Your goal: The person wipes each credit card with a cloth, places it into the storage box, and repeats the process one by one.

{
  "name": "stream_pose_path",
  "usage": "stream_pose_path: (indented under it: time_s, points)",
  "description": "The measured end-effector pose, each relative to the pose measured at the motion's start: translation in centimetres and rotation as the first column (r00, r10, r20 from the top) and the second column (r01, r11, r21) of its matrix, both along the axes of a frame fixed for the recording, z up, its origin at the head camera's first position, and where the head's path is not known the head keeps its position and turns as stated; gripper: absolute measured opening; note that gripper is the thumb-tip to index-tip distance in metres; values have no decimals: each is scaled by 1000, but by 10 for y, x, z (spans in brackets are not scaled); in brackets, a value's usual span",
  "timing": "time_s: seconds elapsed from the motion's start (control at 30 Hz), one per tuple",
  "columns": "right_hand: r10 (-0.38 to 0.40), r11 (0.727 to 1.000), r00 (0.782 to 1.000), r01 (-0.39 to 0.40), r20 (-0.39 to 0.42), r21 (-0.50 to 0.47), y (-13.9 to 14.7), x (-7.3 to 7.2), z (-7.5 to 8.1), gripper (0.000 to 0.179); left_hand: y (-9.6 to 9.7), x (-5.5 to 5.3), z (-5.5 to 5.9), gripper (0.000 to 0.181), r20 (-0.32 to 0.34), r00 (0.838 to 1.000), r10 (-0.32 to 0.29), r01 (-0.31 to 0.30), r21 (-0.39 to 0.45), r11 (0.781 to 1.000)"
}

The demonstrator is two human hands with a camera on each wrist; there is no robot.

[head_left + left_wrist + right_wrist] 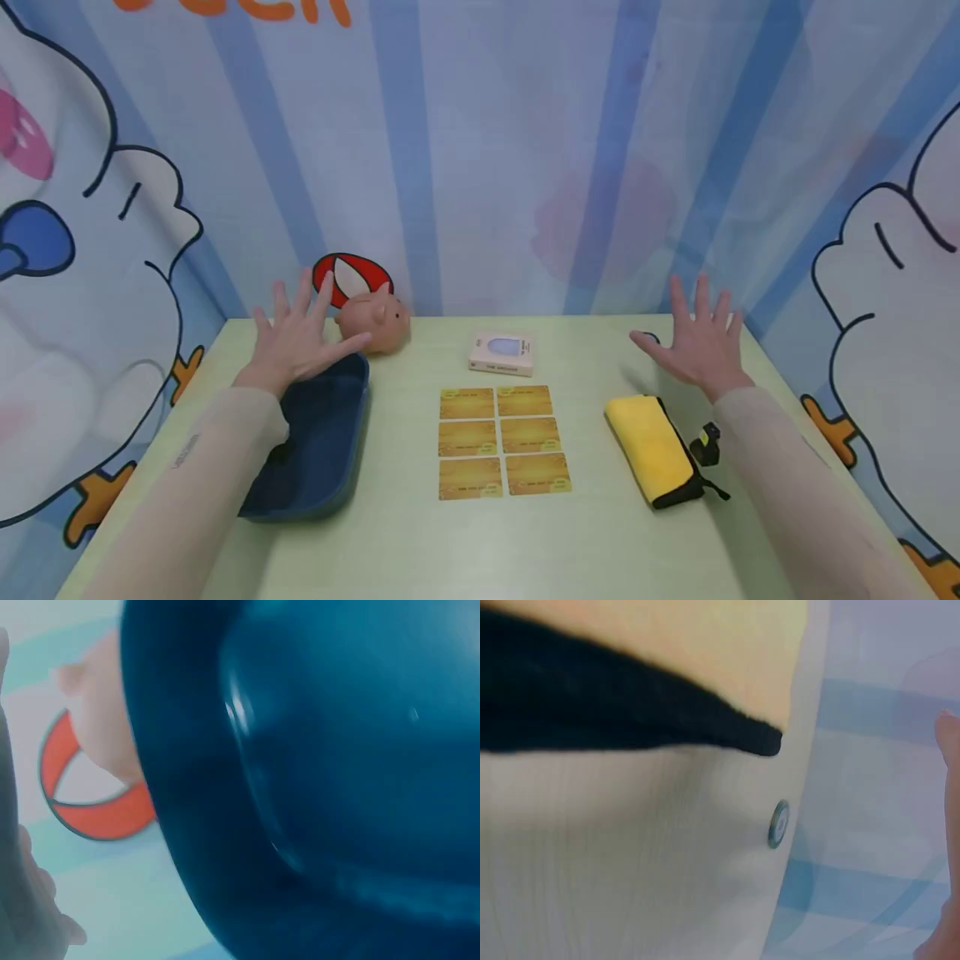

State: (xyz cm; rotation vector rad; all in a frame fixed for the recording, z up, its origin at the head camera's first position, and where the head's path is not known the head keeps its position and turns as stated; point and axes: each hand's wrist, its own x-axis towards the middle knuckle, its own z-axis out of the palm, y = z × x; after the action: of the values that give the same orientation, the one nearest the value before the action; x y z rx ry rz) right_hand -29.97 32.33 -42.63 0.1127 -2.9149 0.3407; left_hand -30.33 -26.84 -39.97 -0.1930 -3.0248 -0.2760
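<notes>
1. On your worktop [420, 558], with the gold cards as clock centre and the backdrop at 12, the blue tub [356, 442] sits at 9. Its long axis runs roughly 12 to 6, though your left forearm hides one side. If that sleeve drops, it could catch the rim and drag the tub.
2. At 3 lies the yellow-and-black pouch [647, 450], long axis slanting 11 to 5. Its cord sticks out towards 4; a lowered right sleeve could snag it and swing the pouch round. A small black object [705, 444] is just beside it.
3. The gold cards [534, 435] lie flat, two columns of three, each longest along 9 to 3. A brushing sleeve could break the rows.
4. Your left hand [294, 346] is spread over the tub's far end, your right hand [701, 346] spread beyond the pouch; both hands are empty.
5. At 12 lies a small printed box [501, 356].
6. Towards 10, the piggy bank [375, 321] faces about 3, near your left thumb; a careless sweep could topple it.
</notes>
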Motion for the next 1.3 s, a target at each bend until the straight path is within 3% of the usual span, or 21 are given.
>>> stream_pose_path:
  time_s: [0.2,0.4,0.57,0.73,0.87,0.97,1.13,1.3]
  points:
    - [49,999,998,-49,45,-17,-9,22,9,112,21,16,13,118,3,997,-74,74,71,995]
    - [124,992,985,-121,119,-33,-21,49,11,107,49,44,26,108,-12,983,-183,183,128,975]
    - [158,987,966,-146,204,-73,-33,72,1,107,71,73,35,101,-55,953,-298,303,158,940]
    - [151,987,949,-132,276,-88,-41,94,-15,105,95,105,39,87,-138,908,-396,415,166,894]
    - [135,989,939,-110,317,-95,-46,108,-29,101,112,127,34,75,-210,868,-450,486,167,858]
    - [116,992,932,-89,343,-94,-50,117,-38,100,122,139,29,68,-223,858,-463,504,180,845]
    - [78,996,933,-54,353,-77,-57,122,-44,99,132,154,17,51,-191,863,-467,501,212,839]
    - [23,999,923,-3,384,-53,-62,125,-44,106,140,161,-4,32,-110,868,-484,496,217,841]
